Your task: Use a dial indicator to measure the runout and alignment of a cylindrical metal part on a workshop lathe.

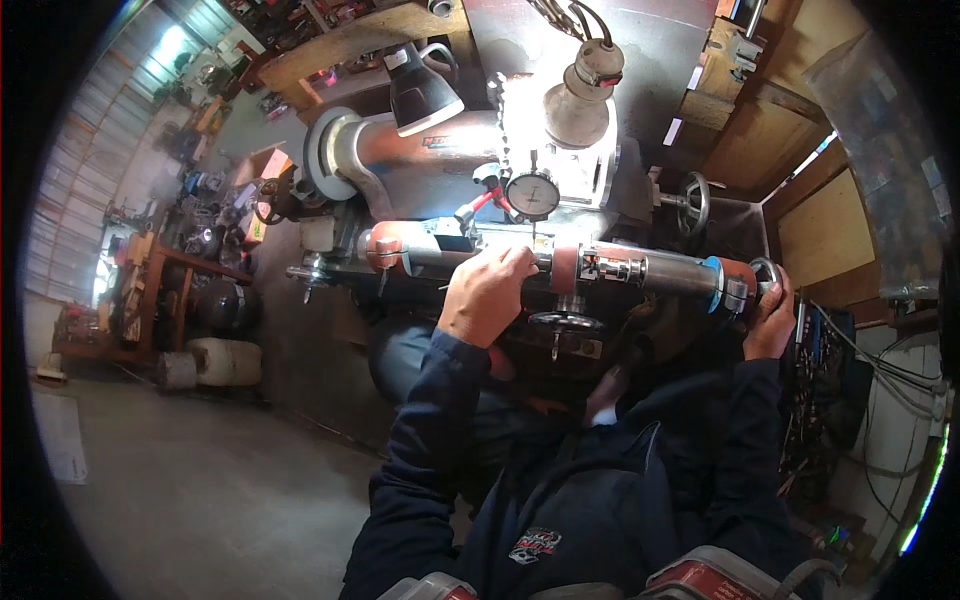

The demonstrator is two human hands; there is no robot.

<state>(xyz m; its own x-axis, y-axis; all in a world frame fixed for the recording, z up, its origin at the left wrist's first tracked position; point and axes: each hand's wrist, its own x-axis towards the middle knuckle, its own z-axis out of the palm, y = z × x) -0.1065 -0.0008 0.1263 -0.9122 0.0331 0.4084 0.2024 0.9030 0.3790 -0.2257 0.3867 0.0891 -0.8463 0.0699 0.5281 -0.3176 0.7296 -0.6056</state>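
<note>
My left hand [487,297] is closed at the middle of the machine's horizontal spindle line, its fingertips pressed together just below a dial indicator [532,196]. What those fingers pinch is hidden behind them. The round white-faced indicator hangs from a red-and-silver holder arm [478,205], its stem pointing down beside my fingertips. At the right end, my right hand [772,320] is wrapped round the rim of a small metal handwheel [766,272]. Between the hands run an orange support block [565,268] and a steel cylinder [680,276].
A black work lamp [420,90] leans over the machine's large grey-orange housing [430,150]. Another handwheel [692,204] stands at the back right, and one [565,322] juts out in front below the support block. Wooden boards [790,130] flank the right side.
</note>
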